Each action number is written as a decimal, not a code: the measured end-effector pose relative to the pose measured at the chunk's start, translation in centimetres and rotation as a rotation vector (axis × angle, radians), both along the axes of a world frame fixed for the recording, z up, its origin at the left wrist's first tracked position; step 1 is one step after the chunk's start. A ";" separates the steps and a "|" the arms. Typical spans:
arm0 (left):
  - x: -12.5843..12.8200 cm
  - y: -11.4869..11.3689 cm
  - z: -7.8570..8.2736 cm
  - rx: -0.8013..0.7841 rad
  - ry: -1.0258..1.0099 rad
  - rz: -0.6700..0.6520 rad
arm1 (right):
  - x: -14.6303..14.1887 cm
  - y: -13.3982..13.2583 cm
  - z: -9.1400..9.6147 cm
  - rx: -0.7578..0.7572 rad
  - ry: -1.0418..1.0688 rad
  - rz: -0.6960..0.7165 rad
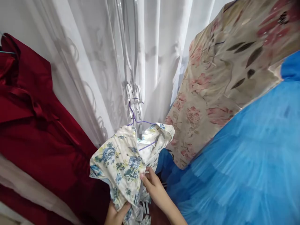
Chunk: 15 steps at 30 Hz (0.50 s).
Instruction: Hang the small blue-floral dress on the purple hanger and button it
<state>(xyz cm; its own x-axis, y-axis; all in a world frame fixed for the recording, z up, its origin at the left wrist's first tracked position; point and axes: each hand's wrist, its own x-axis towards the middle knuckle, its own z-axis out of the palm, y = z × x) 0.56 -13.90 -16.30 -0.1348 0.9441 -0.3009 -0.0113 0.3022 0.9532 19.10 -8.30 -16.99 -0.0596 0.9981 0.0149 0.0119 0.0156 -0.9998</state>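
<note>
Both hands are closed on a blue-and-white floral garment (112, 159) hung on a purple hanger (133, 116) in front of a white curtain (89, 47).
The right hand (153, 186) pinches the garment's front edge between thumb and bent fingers; the left hand (117, 214) grips the cloth lower down, thumb on the front, its other fingers largely hidden by fabric and its wrist cut off by the lower border. The garment's lower end is bunched and hard to make out. The hanger's hook meets a cluster of white rings (138, 93); the exact contact cannot be told. A red dress (47, 140) and a blue ruffled dress (246, 156) are cut off at opposite sides.
</note>
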 end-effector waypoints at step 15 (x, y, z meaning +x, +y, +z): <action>0.3 0.4 -3.3 -0.114 -0.341 0.158 | -1.5 -0.1 0.1 -0.056 0.163 0.274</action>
